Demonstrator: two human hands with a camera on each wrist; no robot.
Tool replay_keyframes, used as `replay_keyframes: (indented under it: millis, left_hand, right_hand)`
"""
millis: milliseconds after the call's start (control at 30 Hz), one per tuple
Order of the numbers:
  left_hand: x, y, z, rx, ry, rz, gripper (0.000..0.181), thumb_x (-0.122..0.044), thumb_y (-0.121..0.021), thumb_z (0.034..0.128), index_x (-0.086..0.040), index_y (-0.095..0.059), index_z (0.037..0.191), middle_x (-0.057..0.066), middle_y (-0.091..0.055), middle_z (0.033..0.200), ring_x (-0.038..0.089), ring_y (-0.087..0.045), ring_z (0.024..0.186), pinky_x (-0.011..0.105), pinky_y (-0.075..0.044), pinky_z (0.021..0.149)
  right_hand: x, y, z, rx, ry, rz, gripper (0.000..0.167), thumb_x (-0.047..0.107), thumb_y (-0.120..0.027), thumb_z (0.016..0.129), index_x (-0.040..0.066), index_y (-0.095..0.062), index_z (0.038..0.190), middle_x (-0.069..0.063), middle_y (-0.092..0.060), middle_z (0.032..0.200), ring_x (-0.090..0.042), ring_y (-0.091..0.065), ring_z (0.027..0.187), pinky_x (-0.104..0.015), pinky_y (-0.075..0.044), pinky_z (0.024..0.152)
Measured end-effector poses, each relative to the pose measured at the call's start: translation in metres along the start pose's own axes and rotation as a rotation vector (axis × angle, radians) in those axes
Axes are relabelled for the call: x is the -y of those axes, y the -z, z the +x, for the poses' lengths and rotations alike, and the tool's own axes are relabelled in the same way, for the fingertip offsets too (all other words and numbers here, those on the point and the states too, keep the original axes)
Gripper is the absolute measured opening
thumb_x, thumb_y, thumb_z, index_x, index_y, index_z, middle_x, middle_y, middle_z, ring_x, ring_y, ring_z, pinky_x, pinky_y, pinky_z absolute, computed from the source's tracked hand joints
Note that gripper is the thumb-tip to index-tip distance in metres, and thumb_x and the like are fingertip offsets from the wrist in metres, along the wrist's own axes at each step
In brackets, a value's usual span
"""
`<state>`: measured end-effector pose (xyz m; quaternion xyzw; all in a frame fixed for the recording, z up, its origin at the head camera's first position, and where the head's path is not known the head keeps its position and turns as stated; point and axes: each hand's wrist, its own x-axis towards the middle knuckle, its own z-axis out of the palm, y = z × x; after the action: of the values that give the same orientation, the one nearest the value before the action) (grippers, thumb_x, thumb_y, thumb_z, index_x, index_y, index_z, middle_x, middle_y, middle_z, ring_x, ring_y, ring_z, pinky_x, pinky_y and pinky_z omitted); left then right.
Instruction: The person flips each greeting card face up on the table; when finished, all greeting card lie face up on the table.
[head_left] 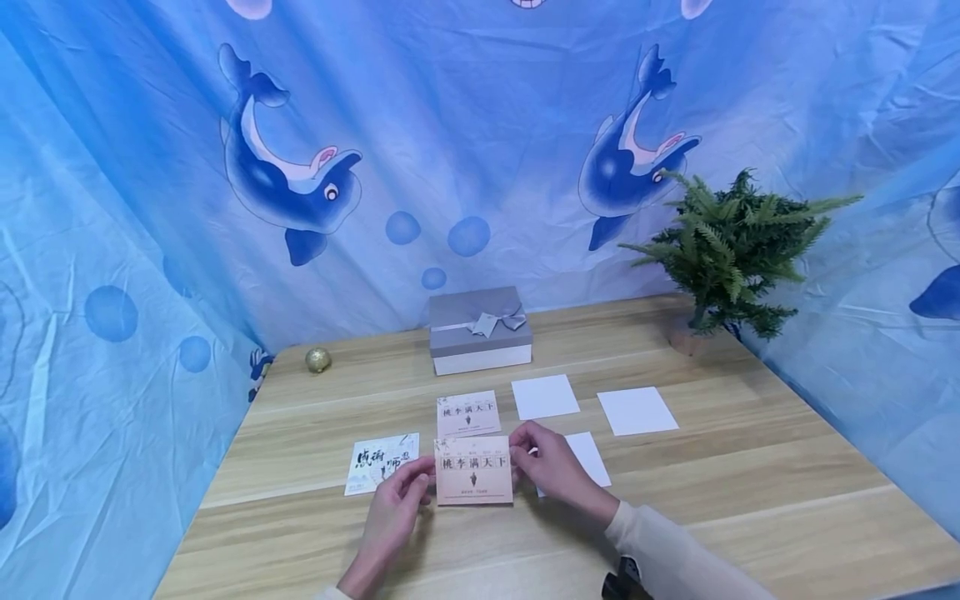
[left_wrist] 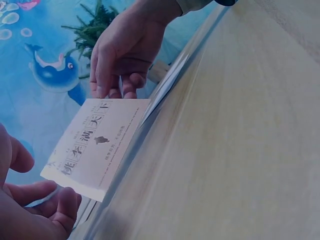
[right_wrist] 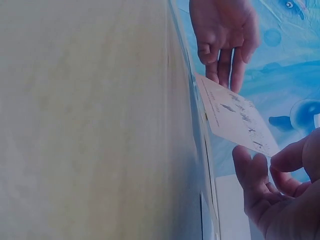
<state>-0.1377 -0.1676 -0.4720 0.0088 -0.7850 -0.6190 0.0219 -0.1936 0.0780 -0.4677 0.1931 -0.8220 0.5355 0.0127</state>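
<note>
A pale pink square card [head_left: 474, 490] with a row of dark printed characters is raised off the table, its printed face toward me. My right hand [head_left: 557, 468] pinches its right edge between thumb and fingers. At the left edge, my left hand [head_left: 395, 504] has its fingers extended against the card, the thumb standing apart in the left wrist view. A matching card [head_left: 467, 404] lies flat just behind, partly covered by the raised one. Left of them lies a white card with black brush lettering [head_left: 367, 457]. Another white card [head_left: 590, 457] is partly hidden behind the right hand.
Two blank white cards [head_left: 545, 397] [head_left: 637, 411] lie at the right on the wooden table [head_left: 750, 475]. A grey-lidded gift box [head_left: 480, 329] with a bow stands at the back. A gold ball [head_left: 318, 360] sits back left, a potted green plant [head_left: 731, 250] back right.
</note>
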Motion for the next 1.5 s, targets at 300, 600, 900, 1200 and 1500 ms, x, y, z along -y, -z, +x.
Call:
replay_keyframes:
  millis: [300, 600, 900, 1200, 1500]
  left_hand:
    - [0.0030, -0.0011, 0.0014, -0.003, -0.004, 0.016, 0.036, -0.003, -0.048, 0.0967, 0.008, -0.051, 0.131, 0.023, -0.061, 0.119, 0.028, -0.064, 0.097, 0.028, -0.058, 0.075]
    - [0.0051, -0.0015, 0.0025, 0.019, 0.013, 0.027, 0.037, -0.003, -0.048, 0.0974, 0.007, -0.049, 0.133, 0.022, -0.062, 0.120, 0.028, -0.064, 0.102, 0.029, -0.058, 0.075]
    - [0.0071, -0.0018, 0.0010, 0.033, 0.033, 0.035, 0.038, -0.008, -0.049, 0.0986, 0.004, -0.048, 0.134, 0.022, -0.062, 0.124, 0.028, -0.064, 0.105, 0.028, -0.056, 0.073]
    - [0.0071, -0.0045, -0.0013, 0.010, 0.027, 0.110, 0.036, -0.006, -0.052, 0.0944, 0.000, -0.054, 0.130, 0.019, -0.063, 0.125, 0.022, -0.065, 0.099, 0.025, -0.055, 0.073]
    - [0.0043, -0.0065, -0.0062, 0.002, -0.055, 0.258, 0.031, -0.006, -0.056, 0.0936, -0.001, -0.059, 0.124, 0.017, -0.064, 0.124, 0.029, -0.063, 0.110, 0.042, -0.053, 0.093]
  right_hand:
    - [-0.0037, 0.0022, -0.0013, 0.026, -0.042, -0.010, 0.010, 0.005, -0.057, 0.094, 0.002, -0.066, 0.094, -0.009, -0.067, 0.077, -0.023, -0.067, 0.065, -0.027, -0.054, 0.053]
    - [-0.0036, 0.0036, -0.0014, 0.088, -0.042, -0.101, 0.015, 0.011, -0.060, 0.093, 0.001, -0.068, 0.100, -0.004, -0.067, 0.077, -0.016, -0.062, 0.063, -0.025, -0.051, 0.054]
    - [-0.0063, 0.0024, -0.0040, 0.197, -0.003, -0.239, 0.014, 0.018, -0.058, 0.093, 0.007, -0.067, 0.094, 0.007, -0.058, 0.070, -0.006, -0.053, 0.057, -0.023, -0.046, 0.057]
    - [-0.0036, 0.0021, -0.0040, 0.205, -0.004, -0.284, 0.017, 0.023, -0.060, 0.092, 0.009, -0.068, 0.094, 0.007, -0.057, 0.076, -0.008, -0.052, 0.071, -0.025, -0.045, 0.066]
    - [-0.0028, 0.0016, -0.0046, 0.220, -0.044, -0.226, 0.022, 0.022, -0.059, 0.094, 0.003, -0.067, 0.103, 0.006, -0.060, 0.076, -0.006, -0.056, 0.058, -0.025, -0.049, 0.066]
